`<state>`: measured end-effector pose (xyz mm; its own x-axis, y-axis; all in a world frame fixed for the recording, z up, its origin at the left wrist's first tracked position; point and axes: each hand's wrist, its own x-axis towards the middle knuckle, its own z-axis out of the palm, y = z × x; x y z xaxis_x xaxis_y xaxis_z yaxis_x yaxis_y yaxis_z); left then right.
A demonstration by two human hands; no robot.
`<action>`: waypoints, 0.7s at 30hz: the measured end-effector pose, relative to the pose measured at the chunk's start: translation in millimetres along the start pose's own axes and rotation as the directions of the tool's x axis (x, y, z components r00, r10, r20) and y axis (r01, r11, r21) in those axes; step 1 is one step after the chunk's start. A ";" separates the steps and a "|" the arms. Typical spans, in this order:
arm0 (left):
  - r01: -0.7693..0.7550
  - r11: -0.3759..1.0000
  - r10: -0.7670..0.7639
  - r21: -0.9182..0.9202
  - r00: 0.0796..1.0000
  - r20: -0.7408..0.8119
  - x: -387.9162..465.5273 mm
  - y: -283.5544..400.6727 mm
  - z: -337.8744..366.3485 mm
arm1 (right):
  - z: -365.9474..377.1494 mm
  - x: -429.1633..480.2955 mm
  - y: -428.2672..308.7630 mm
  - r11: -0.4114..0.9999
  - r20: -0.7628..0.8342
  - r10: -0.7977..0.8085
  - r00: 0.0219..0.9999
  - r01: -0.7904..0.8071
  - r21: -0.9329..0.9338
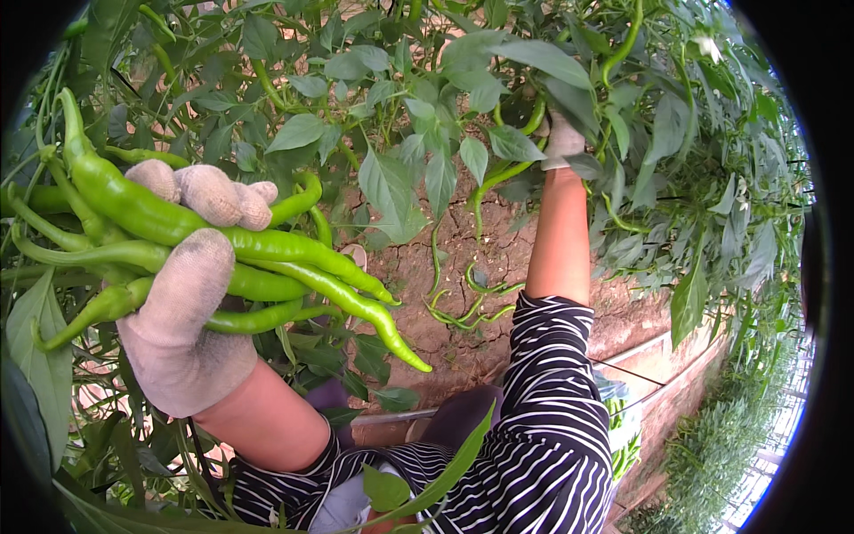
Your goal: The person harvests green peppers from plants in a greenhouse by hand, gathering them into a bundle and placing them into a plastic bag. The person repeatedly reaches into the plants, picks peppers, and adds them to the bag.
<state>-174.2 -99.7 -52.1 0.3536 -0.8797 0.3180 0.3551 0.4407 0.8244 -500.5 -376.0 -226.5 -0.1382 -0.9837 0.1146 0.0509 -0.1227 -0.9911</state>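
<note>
A bunch of long green chili peppers (287, 243) lies across the palm of my left hand (193, 347), which wears a pale, soiled knit glove. Its thumb and fingers wrap round the bunch, stems pointing left and tips right. My right hand (564, 143), gloved too, reaches into the pepper plants at the upper right. Leaves cover most of it, and its fingers are hidden. Close beside that hand hang green peppers (504, 175), one curling down toward the soil; whether the fingers touch any is not visible.
Leafy pepper plants (400, 180) surround both arms, with more peppers hanging among them. Several thin, curled peppers (467, 314) show against the cracked soil (434, 360). A container of green peppers (620, 434) sits at the lower right, near a pale ground edging (647, 347).
</note>
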 end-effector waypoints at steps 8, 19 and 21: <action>0.027 1.000 -0.027 -0.012 1.000 -0.008 0.6 0.9 5.1 | -20.7 34.9 15.4 0.977 -0.025 -0.212 0.977 0.213 0.035; 0.034 0.999 -0.035 -0.017 0.999 -0.024 -1.8 2.3 5.9 | 106.0 -102.3 -3.0 0.458 0.478 -0.269 0.836 0.548 -0.700; 0.046 0.999 -0.047 -0.019 0.998 -0.038 -4.8 4.2 7.0 | 126.9 -72.2 -46.6 0.907 0.105 -0.272 0.957 0.291 -0.306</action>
<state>-180.5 -95.0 -46.9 0.3696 -0.8918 0.2609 0.3875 0.4031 0.8290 -367.5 -315.9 -180.0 -0.0418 -0.9216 0.3859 -0.2966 -0.3574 -0.8856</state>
